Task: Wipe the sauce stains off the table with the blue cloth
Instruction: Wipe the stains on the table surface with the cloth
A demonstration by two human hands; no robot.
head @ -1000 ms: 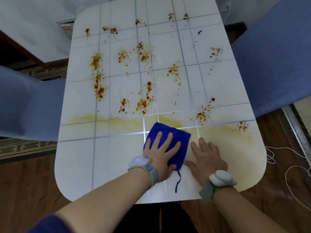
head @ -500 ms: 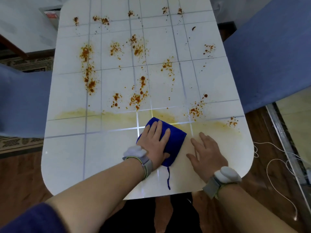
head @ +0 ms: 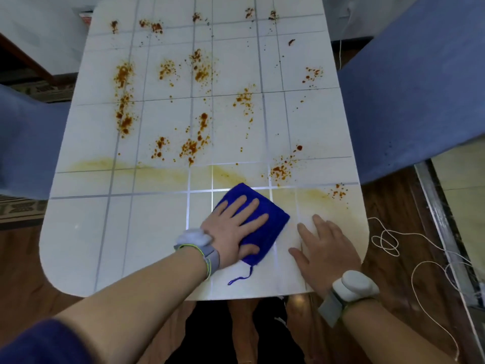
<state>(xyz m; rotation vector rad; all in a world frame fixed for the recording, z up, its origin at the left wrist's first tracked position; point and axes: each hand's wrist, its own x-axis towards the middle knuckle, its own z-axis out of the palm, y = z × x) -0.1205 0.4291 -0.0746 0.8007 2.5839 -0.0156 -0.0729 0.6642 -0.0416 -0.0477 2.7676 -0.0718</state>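
The left hand [head: 233, 227] lies flat with fingers spread on the blue cloth [head: 258, 222], pressing it to the table [head: 86, 232] near the near edge, right of centre. A thread [head: 242, 275] trails from the cloth's near corner. The right hand [head: 324, 249] rests open and flat on the bare table just beside the cloth, holding nothing. Orange-brown stains [head: 194, 145] dot the far table; a pale yellow smear [head: 157, 174] runs across just beyond the cloth. Blue chairs [head: 409, 95] flank both sides.
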